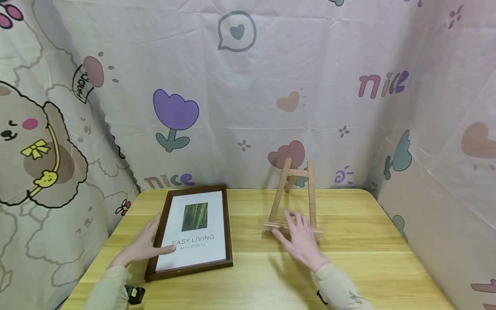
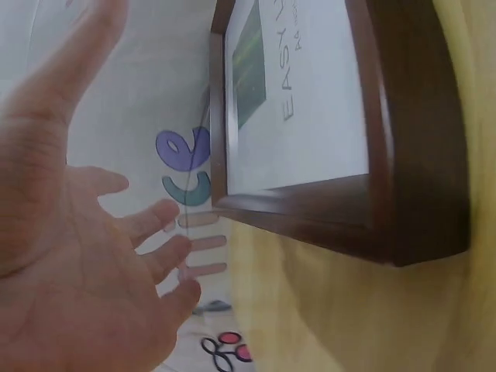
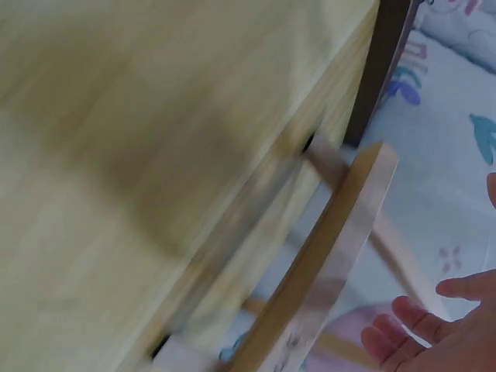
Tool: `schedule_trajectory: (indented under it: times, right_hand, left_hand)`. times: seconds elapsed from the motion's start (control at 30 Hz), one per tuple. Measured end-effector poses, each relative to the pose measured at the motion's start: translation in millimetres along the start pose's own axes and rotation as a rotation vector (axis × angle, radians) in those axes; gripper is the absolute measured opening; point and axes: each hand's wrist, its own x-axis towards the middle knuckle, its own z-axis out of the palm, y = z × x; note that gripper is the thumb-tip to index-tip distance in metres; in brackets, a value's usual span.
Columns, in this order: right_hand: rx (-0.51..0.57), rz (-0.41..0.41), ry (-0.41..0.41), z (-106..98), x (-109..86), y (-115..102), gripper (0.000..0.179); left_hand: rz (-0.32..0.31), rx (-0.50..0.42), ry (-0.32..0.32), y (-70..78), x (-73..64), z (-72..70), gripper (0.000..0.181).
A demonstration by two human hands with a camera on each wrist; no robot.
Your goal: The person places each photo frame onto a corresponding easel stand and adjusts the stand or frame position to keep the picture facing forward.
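A dark brown picture frame (image 1: 227, 224) lies face up on the left half of the table, its white insert printed "EASY LIVING" around a green picture. My left hand (image 1: 141, 245) is at its left side, thumb stretched over the lower left part. In the left wrist view, spread fingers stay apart from the frame (image 2: 422, 155). A small wooden easel (image 1: 278, 198) stands upright right of centre. Over its front ledge hovers my right hand (image 1: 302, 241), fingers loosely spread. The right wrist view shows the ledge (image 3: 318, 263) close up, with nothing held by the hand (image 3: 457, 337).
Both things stand on a light wooden table (image 1: 255, 275). A pale curtain (image 1: 240, 77) with printed flowers, hearts and words hangs behind the table and along both sides. A small black device (image 1: 135, 295) sits at the left cuff.
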Motion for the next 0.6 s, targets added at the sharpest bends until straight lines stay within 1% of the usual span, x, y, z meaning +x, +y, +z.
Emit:
schedule_trajectory:
  times: [0.07,0.17,0.23,0.33,0.37,0.47,0.57,0.6]
  right_hand:
    - [0.064,0.009,-0.042,4.7,1.2,-7.2,0.08]
    - [0.164,0.036,-0.119,11.4,2.3,-16.7,0.081]
    - [0.244,0.057,-0.177,16.4,2.8,-21.8,0.081]
    - [0.327,0.06,-0.255,24.6,4.1,-28.5,0.082]
    - [0.356,0.051,-0.277,27.3,5.1,-30.7,0.082]
    - [0.432,-0.007,-0.331,34.9,9.4,-36.4,0.082]
    - [0.531,-0.05,-0.385,42.2,14.2,-40.1,0.082]
    - [0.563,-0.05,-0.41,44.6,15.6,-41.1,0.083]
  left_hand:
    - [0.01,-0.042,-0.009,-4.7,-2.5,0.6,0.127]
    - [-0.007,-0.081,-0.031,-9.0,-5.6,2.2,0.129]
    - [-0.039,-0.104,-0.049,-11.4,-7.1,3.8,0.129]
    - [-0.112,-0.154,-0.094,-14.6,-9.8,5.3,0.13]
    - [-0.133,-0.172,-0.107,-16.1,-10.4,5.6,0.13]
    - [-0.169,-0.218,-0.132,-21.5,-11.8,6.5,0.13]
    - [-0.197,-0.236,-0.146,-26.4,-12.9,7.2,0.131]
    - [-0.209,-0.234,-0.149,-27.7,-13.2,7.6,0.131]
